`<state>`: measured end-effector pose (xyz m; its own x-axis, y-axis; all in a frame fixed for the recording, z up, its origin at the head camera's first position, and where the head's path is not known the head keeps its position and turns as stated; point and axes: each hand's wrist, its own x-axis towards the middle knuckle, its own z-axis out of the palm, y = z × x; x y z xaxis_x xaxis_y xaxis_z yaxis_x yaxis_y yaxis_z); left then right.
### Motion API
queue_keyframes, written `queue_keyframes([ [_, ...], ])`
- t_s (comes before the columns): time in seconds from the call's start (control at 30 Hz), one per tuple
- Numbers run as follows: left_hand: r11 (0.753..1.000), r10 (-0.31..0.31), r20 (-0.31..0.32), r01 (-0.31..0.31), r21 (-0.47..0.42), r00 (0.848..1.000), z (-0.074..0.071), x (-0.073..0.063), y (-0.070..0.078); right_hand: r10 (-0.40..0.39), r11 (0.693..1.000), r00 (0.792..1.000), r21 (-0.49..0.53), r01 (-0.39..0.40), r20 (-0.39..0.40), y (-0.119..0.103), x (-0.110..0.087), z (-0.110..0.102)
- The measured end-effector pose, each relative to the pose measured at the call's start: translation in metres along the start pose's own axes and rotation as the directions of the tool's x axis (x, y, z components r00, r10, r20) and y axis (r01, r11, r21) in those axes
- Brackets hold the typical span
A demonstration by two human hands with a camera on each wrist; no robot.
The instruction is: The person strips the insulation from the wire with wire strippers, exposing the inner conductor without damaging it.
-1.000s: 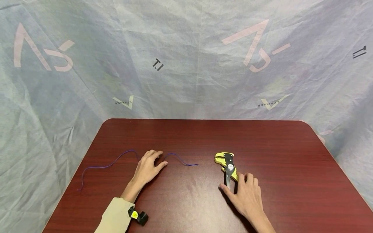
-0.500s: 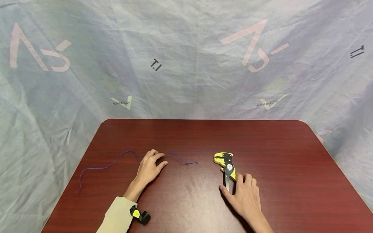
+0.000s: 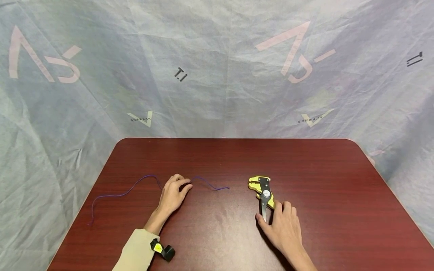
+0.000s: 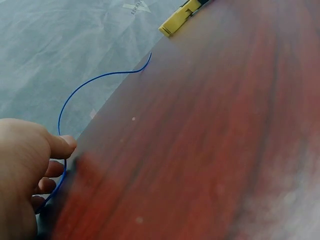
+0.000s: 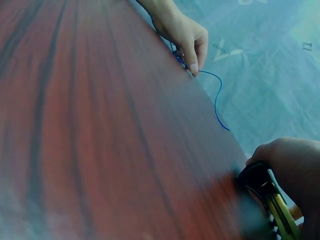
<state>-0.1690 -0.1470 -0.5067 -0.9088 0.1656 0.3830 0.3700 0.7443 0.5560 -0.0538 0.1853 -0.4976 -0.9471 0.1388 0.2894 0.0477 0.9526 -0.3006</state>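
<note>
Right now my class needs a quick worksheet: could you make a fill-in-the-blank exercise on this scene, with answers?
1. The left hand pinches the wire between finger and ____.
2. The right hand holds a tool coloured black and bright ____.
3. In the head view, the only sleeve shows on the person's ____ side.

Missing words: thumb; yellow; left.

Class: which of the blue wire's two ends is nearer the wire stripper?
The right end, between the left hand and wire stripper; the left end is beyond that hand, near the left edge of the table.
</note>
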Motion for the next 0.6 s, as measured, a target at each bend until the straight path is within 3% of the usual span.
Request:
queue_keyframes([
  [0.2, 1.0, -0.004, -0.011, 0.003, -0.027, 1.0, -0.002, 0.001, 0.0, 0.034, 0.999, 0.999, 0.001, -0.034, 0.03, -0.004, 0.002, -0.003],
  [0.33, 0.997, -0.017, -0.024, 0.015, -0.074, 1.0, -0.002, 0.001, -0.002, 0.072, 0.997, 0.993, 0.004, -0.072, 0.094, -0.006, 0.007, -0.009],
  [0.6, 0.983, -0.027, -0.044, 0.019, -0.18, 0.999, -0.001, 0.0, -0.002, 0.136, 0.989, 0.95, 0.018, -0.146, 0.28, -0.002, 0.019, -0.019],
])
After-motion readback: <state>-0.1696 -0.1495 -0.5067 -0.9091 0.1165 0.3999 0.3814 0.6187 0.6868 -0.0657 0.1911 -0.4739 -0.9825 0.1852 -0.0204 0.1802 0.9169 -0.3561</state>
